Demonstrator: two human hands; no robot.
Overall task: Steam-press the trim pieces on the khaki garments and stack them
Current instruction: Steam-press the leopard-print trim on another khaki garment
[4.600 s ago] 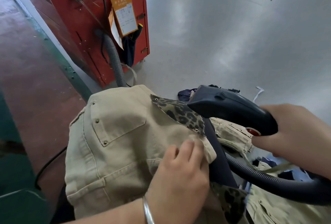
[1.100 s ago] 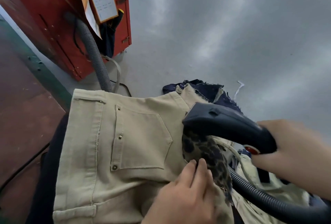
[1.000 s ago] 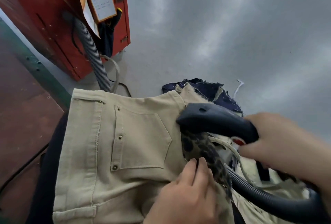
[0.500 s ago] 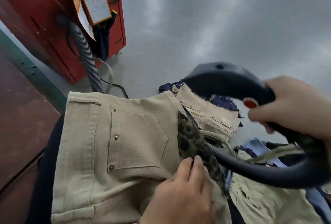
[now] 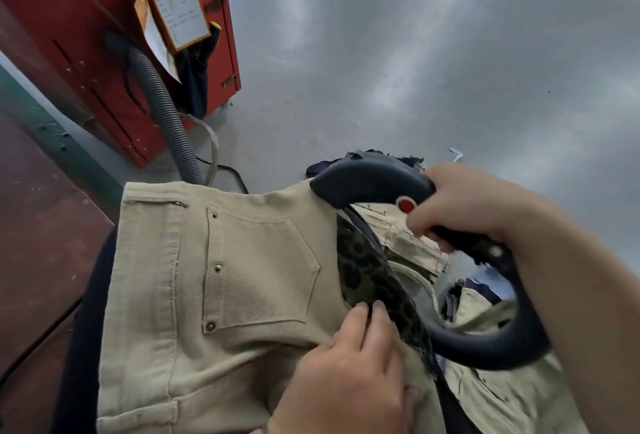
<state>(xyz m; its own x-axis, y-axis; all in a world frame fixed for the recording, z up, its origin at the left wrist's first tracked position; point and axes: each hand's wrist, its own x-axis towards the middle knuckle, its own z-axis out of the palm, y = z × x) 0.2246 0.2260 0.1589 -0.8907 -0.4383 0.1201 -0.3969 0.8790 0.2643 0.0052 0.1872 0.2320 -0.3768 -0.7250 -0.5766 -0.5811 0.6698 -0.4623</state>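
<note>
The steamer (image 5: 372, 182), lifted clear half a second ago, has been brought back down to the top of the leopard trim (image 5: 367, 274), gripped by the right hand (image 5: 464, 205). The trim is pinned on the khaki garment (image 5: 249, 277) by the left hand's (image 5: 346, 374) straight fingertips; contact seems likely, so pressing continues.

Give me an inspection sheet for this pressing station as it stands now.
Surface: dark pressing pad, mostly covered.
Job's things: khaki garment spread flat, pocket up; leopard-print trim along its right edge; steam iron nose at the trim's top.
Clutter: more khaki garments and navy fabric heaped at right.
Hands: left hand presses the trim's edge; right hand grips the iron.
Cables: dark steam hose; grey corrugated hose.
Surroundings: red cabinet with orange tag; grey floor.
</note>
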